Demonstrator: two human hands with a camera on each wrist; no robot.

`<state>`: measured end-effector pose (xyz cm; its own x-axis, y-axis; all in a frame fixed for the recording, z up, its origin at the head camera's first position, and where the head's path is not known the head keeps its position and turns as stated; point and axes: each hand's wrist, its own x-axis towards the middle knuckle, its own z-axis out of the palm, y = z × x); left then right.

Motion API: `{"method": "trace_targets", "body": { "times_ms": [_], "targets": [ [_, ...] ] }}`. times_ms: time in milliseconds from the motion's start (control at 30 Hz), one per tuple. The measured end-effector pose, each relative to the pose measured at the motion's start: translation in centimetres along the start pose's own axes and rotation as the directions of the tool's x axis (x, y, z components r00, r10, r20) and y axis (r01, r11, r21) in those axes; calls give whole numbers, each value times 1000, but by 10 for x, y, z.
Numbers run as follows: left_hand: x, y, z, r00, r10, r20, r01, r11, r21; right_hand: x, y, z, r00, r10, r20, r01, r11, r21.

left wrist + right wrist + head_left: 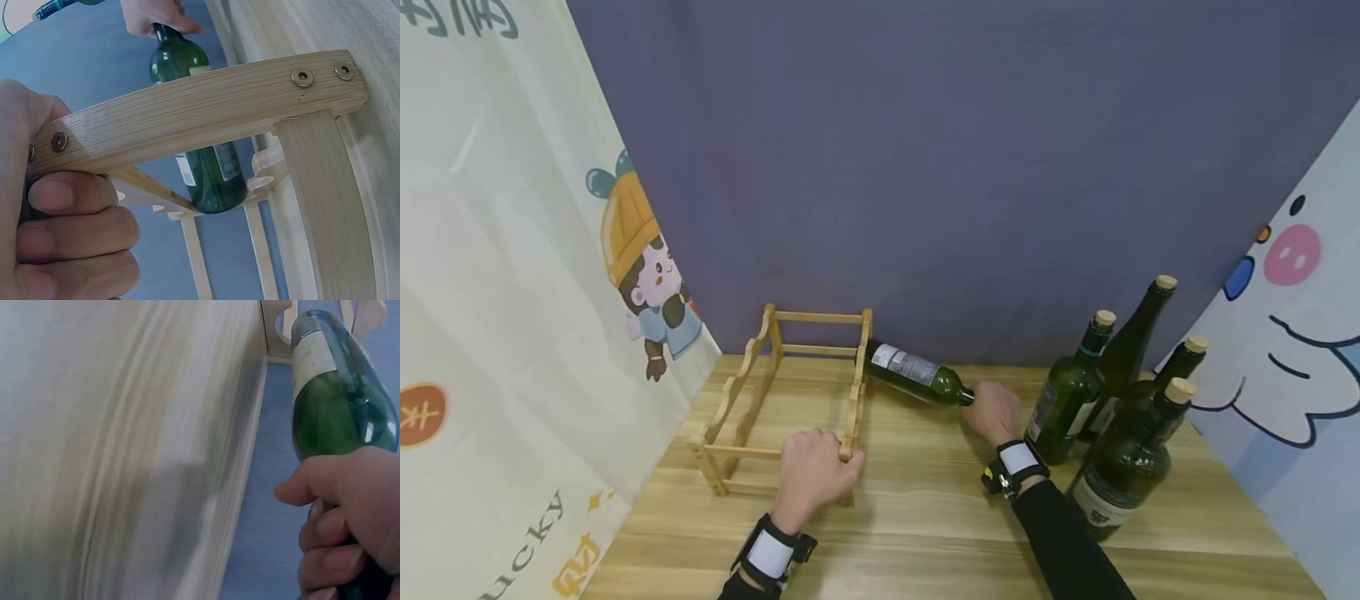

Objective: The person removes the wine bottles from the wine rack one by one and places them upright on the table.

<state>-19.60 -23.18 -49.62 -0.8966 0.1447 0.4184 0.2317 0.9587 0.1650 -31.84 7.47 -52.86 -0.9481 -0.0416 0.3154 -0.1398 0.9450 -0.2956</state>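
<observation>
A wooden wine rack (737, 451) stands on the table, and my left hand (816, 475) grips its near right corner. In the left wrist view, curled fingers (81, 234) wrap under the rack's wooden bar (187, 112). My right hand (996, 412) holds a green wine bottle (917, 377) by its neck. The bottle lies nearly sideways, its base toward the rack's far right side and its labels facing up. In the left wrist view the bottle's base overlaps the rack's scalloped rail. The right wrist view shows fingers (331, 562) curled round the neck.
Several corked bottles stand upright at the right, among them a green one (1063, 400) and a squat dark one (1120, 475) close to my right forearm. A blue-grey backdrop (962, 167) rises behind the table (925, 533), with printed cloths at both sides.
</observation>
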Motion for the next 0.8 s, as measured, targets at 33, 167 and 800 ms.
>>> {"method": "trace_targets", "body": {
  "times_ms": [33, 167, 800],
  "targets": [
    [-1, 0, 0, 1000, -4, 2, 4, 1000, 1, -3, 0, -2, 1000, 6, -7, -6, 1000, -10],
    [-2, 1, -1, 1000, -5, -5, 5, 1000, -1, -17, 0, -9, 999, 25, -35, -26, 999, -30],
    [-3, 1, -2, 1000, 2, -20, -2, 1000, -25, -67, -2, -57, 988, 154, -32, -152, 987, 51]
  ]
}}
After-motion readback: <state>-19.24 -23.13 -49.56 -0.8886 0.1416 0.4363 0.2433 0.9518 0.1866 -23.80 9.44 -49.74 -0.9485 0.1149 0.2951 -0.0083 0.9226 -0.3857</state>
